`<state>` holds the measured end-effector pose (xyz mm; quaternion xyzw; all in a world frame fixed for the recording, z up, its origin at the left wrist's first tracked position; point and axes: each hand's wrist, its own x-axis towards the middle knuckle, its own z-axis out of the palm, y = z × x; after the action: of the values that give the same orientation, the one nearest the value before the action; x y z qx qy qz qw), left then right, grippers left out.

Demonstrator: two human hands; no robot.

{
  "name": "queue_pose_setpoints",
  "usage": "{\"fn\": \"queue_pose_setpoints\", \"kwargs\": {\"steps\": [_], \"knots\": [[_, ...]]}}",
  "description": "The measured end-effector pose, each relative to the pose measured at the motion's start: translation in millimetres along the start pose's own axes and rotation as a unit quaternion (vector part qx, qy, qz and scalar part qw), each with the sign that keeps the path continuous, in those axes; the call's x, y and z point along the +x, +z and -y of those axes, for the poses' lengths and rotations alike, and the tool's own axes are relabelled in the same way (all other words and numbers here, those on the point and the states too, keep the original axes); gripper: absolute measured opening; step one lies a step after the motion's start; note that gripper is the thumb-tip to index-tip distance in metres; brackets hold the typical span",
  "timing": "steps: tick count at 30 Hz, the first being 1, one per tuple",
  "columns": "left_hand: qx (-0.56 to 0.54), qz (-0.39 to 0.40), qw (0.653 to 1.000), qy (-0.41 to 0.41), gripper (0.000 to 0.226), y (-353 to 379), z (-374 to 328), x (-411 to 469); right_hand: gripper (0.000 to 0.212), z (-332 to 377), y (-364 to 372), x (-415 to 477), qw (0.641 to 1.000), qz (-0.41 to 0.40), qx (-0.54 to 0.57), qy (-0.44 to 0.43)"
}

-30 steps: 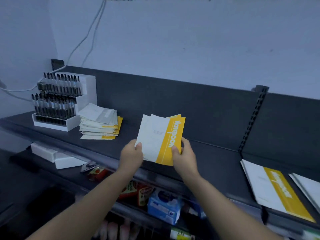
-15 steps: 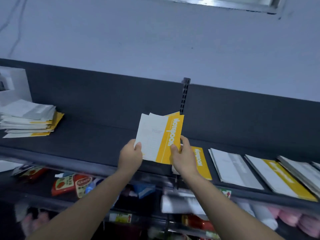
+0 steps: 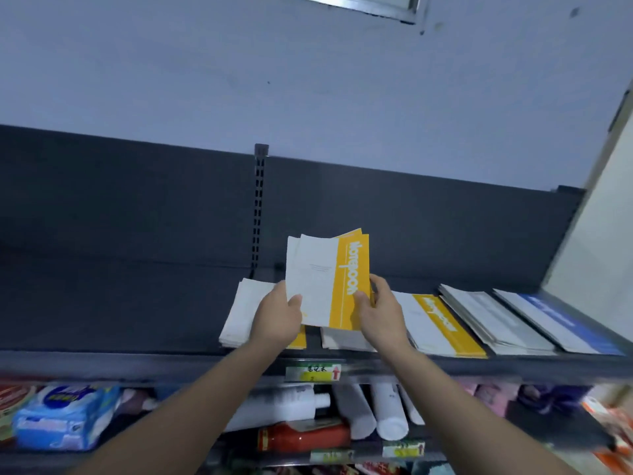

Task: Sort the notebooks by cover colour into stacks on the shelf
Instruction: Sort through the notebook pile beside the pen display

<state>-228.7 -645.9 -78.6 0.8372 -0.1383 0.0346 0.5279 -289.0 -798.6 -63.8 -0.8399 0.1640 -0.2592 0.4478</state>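
Note:
Both hands hold a small bundle of yellow-and-white notebooks [image 3: 329, 279] upright above the dark shelf [image 3: 120, 303]. My left hand [image 3: 279, 315] grips the bundle's lower left edge, and my right hand [image 3: 380, 311] grips its lower right edge at the yellow band. Under the bundle a yellow-and-white stack [image 3: 241, 313] lies on the shelf, with another pile [image 3: 342, 339] partly hidden beside it. Further right lie a yellow-banded notebook [image 3: 442, 323], a grey-white stack [image 3: 493, 318] and a blue-banded notebook [image 3: 558, 320].
A slotted upright [image 3: 259, 207] divides the shelf's back panel. A price tag [image 3: 313, 371] sits on the shelf's front rail. Below are a tissue pack [image 3: 65, 416], a red bottle [image 3: 305, 437] and white bottles [image 3: 387, 409]. A pale wall panel [image 3: 596, 255] closes the right end.
My view has swung right along the shelf. The pen display and left stack have left the frame, and the right-hand stacks, including the blue-banded one, have come into view. The bundle stays in both hands.

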Motion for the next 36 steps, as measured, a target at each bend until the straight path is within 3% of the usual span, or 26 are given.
{"fn": "queue_pose_setpoints", "kwargs": {"steps": [9, 16, 24, 32, 36], "knots": [[0.054, 0.125, 0.991, -0.009, 0.027, 89.5, -31.8, 27.9, 0.033, -55.8, -66.1, 34.8, 0.996, -0.048, -0.064, 0.033], [0.134, 0.163, 0.977, 0.006, 0.038, 153.2, -59.5, 29.2, 0.029, -102.2, -115.3, 61.3, 0.986, -0.022, -0.157, 0.06], [0.172, 0.161, 0.971, -0.034, 0.021, 205.4, -72.5, 11.0, 0.026, -144.1, -147.5, 76.4, 0.938, 0.059, -0.337, 0.057], [0.373, 0.151, 0.915, -0.01, 0.039, 214.6, -79.9, 1.4, 0.033, -161.4, -156.9, 81.7, 0.875, 0.108, -0.473, 0.008], [0.4, 0.146, 0.905, -0.006, 0.045, 215.6, -82.2, -1.0, 0.036, -161.6, -156.9, 80.8, 0.854, 0.128, -0.505, -0.001]]}}
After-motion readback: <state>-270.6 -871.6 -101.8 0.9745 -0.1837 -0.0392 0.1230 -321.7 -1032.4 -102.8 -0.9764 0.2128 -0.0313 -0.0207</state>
